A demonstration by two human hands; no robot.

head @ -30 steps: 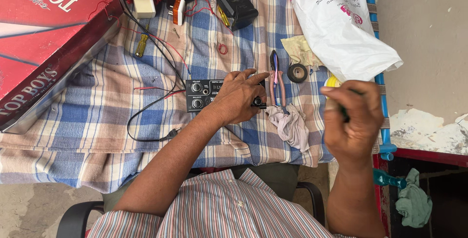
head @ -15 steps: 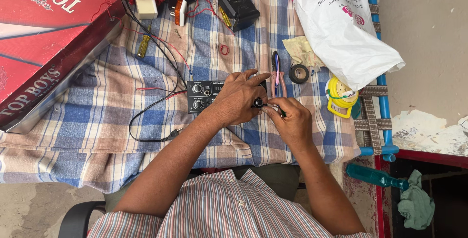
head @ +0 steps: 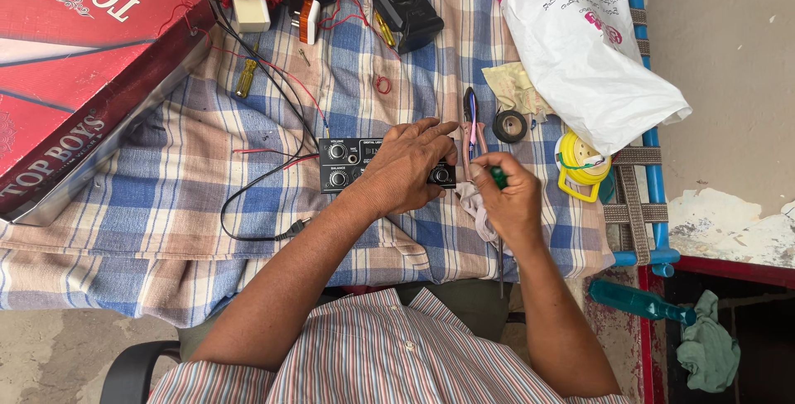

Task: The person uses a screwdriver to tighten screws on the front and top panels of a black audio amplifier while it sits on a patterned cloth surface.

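Left hand (head: 406,168) lies flat and spread over the right half of the small black control panel with round knobs (head: 356,164), pinning it to the blue-and-tan checked cloth (head: 166,205) so it can't slide. Fingers are wide, not wrapped around anything. The panel sits mid-table, directly in front of the person, with two knobs showing at its left end and one knob peeking out by the fingertips.

Right hand (head: 509,197) is closed in a fist around a green-handled screwdriver (head: 497,176). The handle tip shows at the top of the fist, just beside the panel's right edge. A thin dark shaft seems to run down below the hand, so which end points at the panel I cannot tell. The grip looks like one for turning the tool, which would explain the other hand bracing the panel.

Thin black and red wires (head: 265,164) run from the panel's left side up toward the clutter at the table's far edge.

Just beyond the right hand lie pink-handled pliers (head: 472,122) and a black roll of tape (head: 509,126), kept within reach. Farther right are a yellow spool (head: 580,160) and a white plastic bag with a pink top (head: 580,48). A black boxy speaker (head: 402,2) sits at the far edge. A big red cardboard box (head: 74,64) takes the left side, well apart from the work.
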